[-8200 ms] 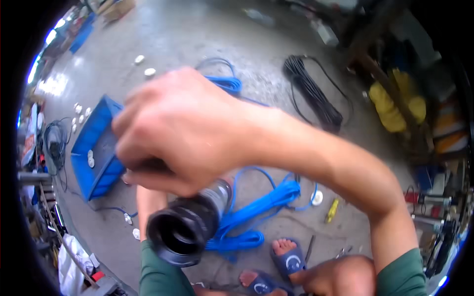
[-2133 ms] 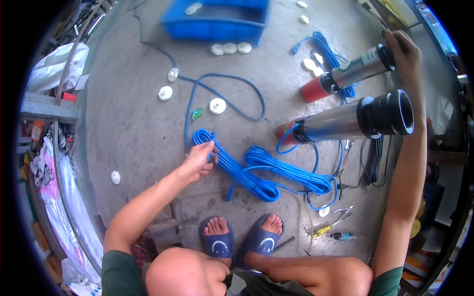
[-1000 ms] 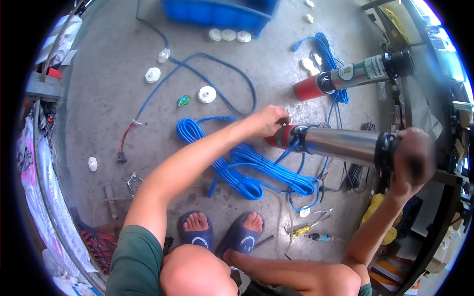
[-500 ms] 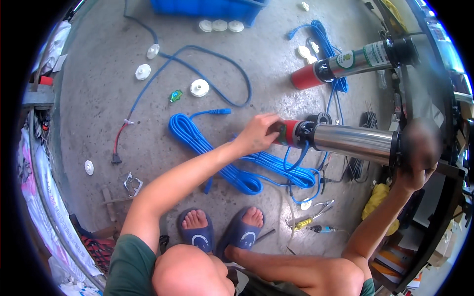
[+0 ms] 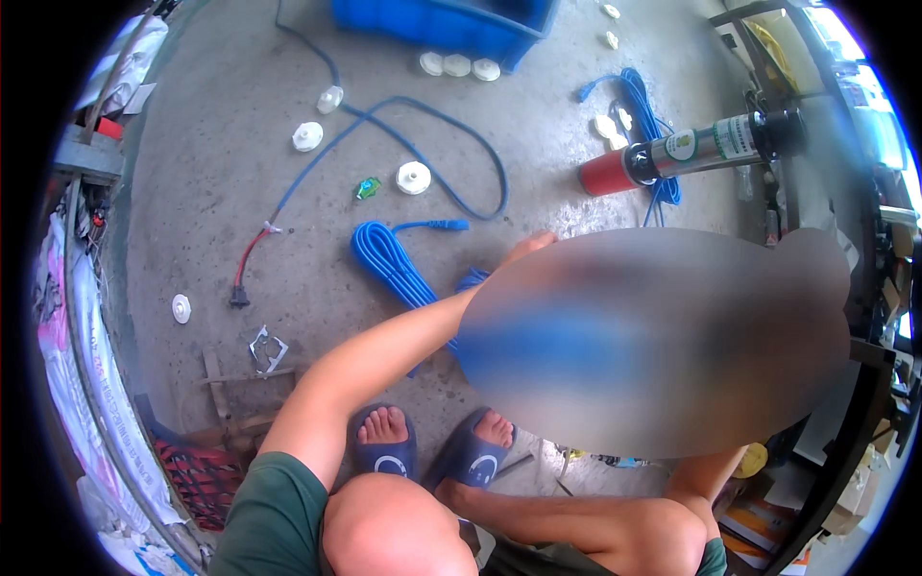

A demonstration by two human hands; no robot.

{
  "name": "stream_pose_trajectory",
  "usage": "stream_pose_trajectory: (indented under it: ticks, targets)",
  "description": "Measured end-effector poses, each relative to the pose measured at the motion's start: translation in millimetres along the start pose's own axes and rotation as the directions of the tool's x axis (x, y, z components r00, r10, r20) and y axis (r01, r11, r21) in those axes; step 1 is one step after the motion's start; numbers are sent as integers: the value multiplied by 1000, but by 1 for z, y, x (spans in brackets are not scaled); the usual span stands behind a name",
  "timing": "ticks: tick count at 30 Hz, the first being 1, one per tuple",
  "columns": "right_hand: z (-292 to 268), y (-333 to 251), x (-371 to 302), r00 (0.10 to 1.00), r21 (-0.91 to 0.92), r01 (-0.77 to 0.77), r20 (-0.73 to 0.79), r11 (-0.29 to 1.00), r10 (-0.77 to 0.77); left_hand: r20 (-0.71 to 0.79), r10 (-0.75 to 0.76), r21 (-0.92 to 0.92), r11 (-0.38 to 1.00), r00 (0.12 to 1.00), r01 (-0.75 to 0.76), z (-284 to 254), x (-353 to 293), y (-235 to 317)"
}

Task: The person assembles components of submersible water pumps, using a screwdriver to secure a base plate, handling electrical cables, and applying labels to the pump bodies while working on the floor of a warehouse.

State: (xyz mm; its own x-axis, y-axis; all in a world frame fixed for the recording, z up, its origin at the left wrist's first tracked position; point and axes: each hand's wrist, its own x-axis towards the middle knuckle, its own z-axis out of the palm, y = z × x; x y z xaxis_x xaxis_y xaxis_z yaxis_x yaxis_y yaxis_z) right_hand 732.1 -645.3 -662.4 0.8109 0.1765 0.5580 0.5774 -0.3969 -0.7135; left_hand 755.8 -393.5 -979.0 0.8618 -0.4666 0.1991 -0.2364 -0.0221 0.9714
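grey floor (image 5: 211, 211) opens out on the left and ahead, edged by a rack (image 5: 86, 158) at the far left, a blue crate (image 5: 432, 29) at the top and a dark shelf frame (image 5: 845, 432) at the right. a blurred patch covers the right hand and part of the left hand (image 5: 531, 246), so whether either grip is apart, together or clamped cannot be told. the nearest thing to make out, a blue cable coil (image 5: 396, 264), lies beside the left forearm, its lower part behind the arm. beyond the blur stands a steel tube (image 5: 709, 146) with a red foot, near another cable bundle (image 5: 642, 96). a looped cord with a black plug (image 5: 239, 298) and white discs (image 5: 413, 178) lie ahead; blue slippers (image 5: 384, 461) stand below the arms.
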Motion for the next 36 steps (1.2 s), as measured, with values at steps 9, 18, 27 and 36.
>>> stream_pose_trajectory:
  ticks: [9,18,27,36]
  targets:
    - [-10,13,-5,993,29,-77,-89,997,79,95,20,-3,1000,995,-20,-24,5,9]
    - [-8,12,0,988,3,-89,-124,996,89,338,260,237,906,904,-350,-28,29,10]
    - [5,-3,9,993,-219,-52,-110,974,28,367,88,227,957,926,-181,-48,11,19]
    - [22,2,13,984,-295,-52,-179,954,-2,563,189,316,851,805,-421,-55,18,11]
